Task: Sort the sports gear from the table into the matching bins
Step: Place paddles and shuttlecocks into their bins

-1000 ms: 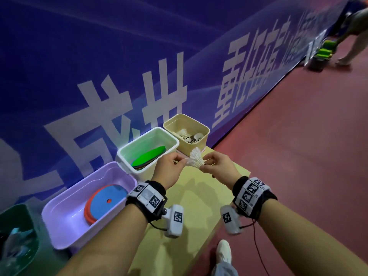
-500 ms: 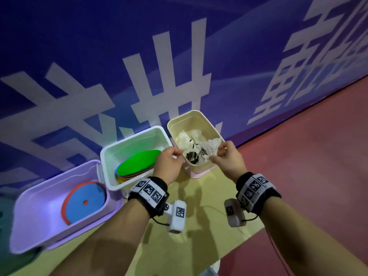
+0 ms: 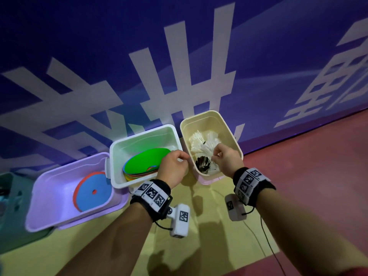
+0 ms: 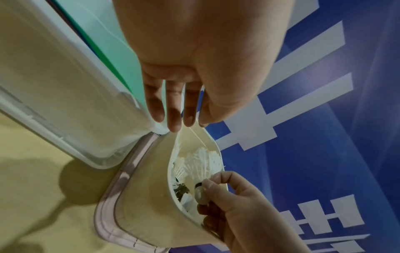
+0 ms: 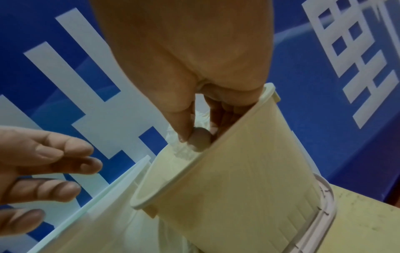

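My right hand [image 3: 216, 156] reaches inside the beige bin [image 3: 229, 124] and pinches a white shuttlecock [image 4: 201, 162] by its cork [image 5: 200, 138] between thumb and finger. Its feathers lie among several other shuttlecocks [image 3: 199, 138] in that bin. My left hand [image 3: 182, 157] hovers over the gap between the beige bin and the white bin [image 3: 143, 134], fingers relaxed, holding nothing. In the left wrist view its fingertips [image 4: 173, 125] point down at the beige bin's rim.
The white bin holds a stack of flat discs with a green one [image 3: 145, 160] on top. A purple bin [image 3: 59, 170] to the left holds a blue disc [image 3: 93, 192] with a red rim. The bins stand on a yellow table [image 3: 199, 236] against a blue banner wall; red floor [image 3: 318, 166] lies right.
Both hands held the shuttlecock in front of the bins a second ago. The left hand let go, and the right hand carried it forward and down into the beige bin.
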